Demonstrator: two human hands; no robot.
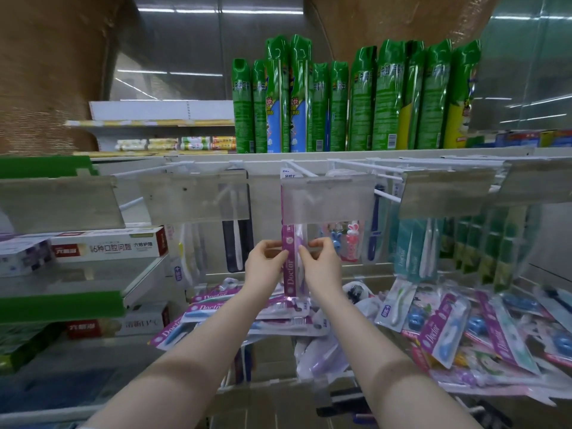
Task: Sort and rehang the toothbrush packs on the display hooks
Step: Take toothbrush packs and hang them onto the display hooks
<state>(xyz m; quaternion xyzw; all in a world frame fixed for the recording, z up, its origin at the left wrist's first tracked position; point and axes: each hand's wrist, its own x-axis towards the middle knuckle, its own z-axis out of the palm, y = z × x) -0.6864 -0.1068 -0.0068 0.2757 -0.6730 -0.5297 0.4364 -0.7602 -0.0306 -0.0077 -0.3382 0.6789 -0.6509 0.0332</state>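
Note:
A purple "Doctor" toothbrush pack (pixel 291 274) hangs upright under the middle display hook (pixel 298 168); its top is hidden behind a cloudy price-tag flap. My left hand (pixel 265 264) pinches the pack's left edge and my right hand (pixel 318 261) pinches its right edge, at about the same height. Below, a loose pile of toothbrush packs (pixel 247 311) lies on the wire shelf, with more packs (pixel 470 329) spread out to the right. Teal packs (pixel 414 249) and a dark pack (pixel 236 246) hang on neighbouring hooks.
Green spray cans (pixel 340 103) stand on the top shelf above the hooks. Toothpaste boxes (pixel 108 246) sit on the left shelves. Rabbit-shaped children's brushes (pixel 345 243) hang just right of my hands. Plastic price flaps (pixel 198 196) front each hook.

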